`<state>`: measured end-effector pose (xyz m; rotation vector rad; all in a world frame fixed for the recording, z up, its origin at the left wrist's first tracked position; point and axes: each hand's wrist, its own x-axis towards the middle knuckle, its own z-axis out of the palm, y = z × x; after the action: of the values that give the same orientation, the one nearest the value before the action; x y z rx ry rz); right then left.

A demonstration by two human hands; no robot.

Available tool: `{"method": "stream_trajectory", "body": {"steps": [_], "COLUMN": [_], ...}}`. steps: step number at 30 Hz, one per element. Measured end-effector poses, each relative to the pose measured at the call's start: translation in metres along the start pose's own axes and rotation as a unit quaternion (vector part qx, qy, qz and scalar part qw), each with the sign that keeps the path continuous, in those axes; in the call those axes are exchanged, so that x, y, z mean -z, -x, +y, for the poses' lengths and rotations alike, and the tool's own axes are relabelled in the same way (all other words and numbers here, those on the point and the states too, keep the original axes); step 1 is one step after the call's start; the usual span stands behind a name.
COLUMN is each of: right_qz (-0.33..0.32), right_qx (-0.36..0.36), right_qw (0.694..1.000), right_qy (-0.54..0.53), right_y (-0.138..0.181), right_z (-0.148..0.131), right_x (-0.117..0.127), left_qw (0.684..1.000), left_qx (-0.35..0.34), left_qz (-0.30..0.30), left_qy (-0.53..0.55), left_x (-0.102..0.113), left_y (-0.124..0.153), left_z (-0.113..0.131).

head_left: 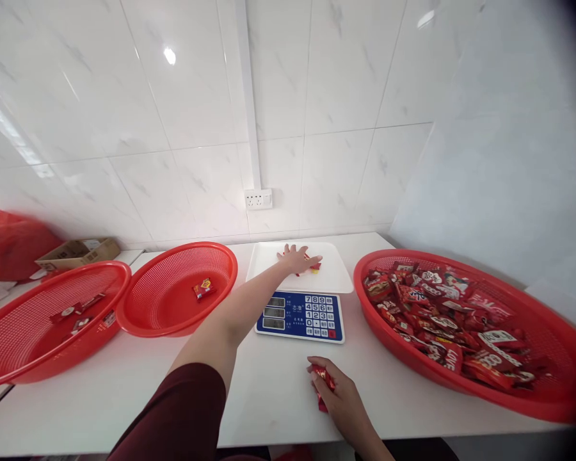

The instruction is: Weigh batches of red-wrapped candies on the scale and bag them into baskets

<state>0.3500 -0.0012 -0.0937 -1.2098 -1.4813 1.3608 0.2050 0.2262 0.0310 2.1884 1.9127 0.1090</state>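
Note:
My left hand (296,258) is stretched over the white tray (333,272) of a digital scale, fingers spread. Beneath it lie small red wrapped candies (316,266), partly hidden by the palm; whether the hand touches them I cannot tell. The scale's blue panel (300,318), with number keys and small displays, faces me. Near the front of the table, my right hand (338,394) is closed around a red wrapped candy (322,402); the fingers hide part of it, and there may be more than one.
On the right stands a large red basket (365,307) filled with red-wrapped candies. Left of the scale, a red basket (173,314) holds one or two candies, and another basket (29,365) a few. Behind are a cardboard box (79,255), a red bag (14,246) and a wall socket (258,199).

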Motion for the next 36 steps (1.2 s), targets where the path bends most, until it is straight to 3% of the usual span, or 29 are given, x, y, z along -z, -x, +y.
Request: {"method": "stream_trajectory", "body": {"steps": [4,17,21,25,31,36], "right_qz": [-0.002,-0.007,-0.013,-0.012,-0.006,0.017], "right_qx": [-0.006,-0.017,-0.021,-0.016,-0.016,-0.021], "right_qw": [1.000,1.000,1.000,1.000,1.000,1.000], "right_qy": [-0.011,-0.003,0.001,-0.004,-0.001,-0.007], "right_y": [0.001,0.002,0.003,0.002,0.002,0.004], "right_z": [-0.002,-0.007,-0.006,-0.004,-0.008,-0.010], "right_x": [0.000,0.000,-0.001,0.000,0.000,-0.003], "left_qw": [0.998,0.993,0.996,1.000,0.998,0.993], "left_qx": [0.040,-0.054,-0.022,0.008,-0.007,-0.016], "left_qz": [0.039,0.101,0.079,0.017,-0.056,-0.066], "left_qy": [-0.018,-0.038,-0.025,-0.003,0.037,0.101], "left_x": [-0.014,-0.013,-0.011,0.001,0.024,0.025], "left_y": [-0.003,0.007,0.003,-0.004,-0.009,-0.011], "left_z": [0.014,0.018,0.018,0.012,0.000,-0.002]}}
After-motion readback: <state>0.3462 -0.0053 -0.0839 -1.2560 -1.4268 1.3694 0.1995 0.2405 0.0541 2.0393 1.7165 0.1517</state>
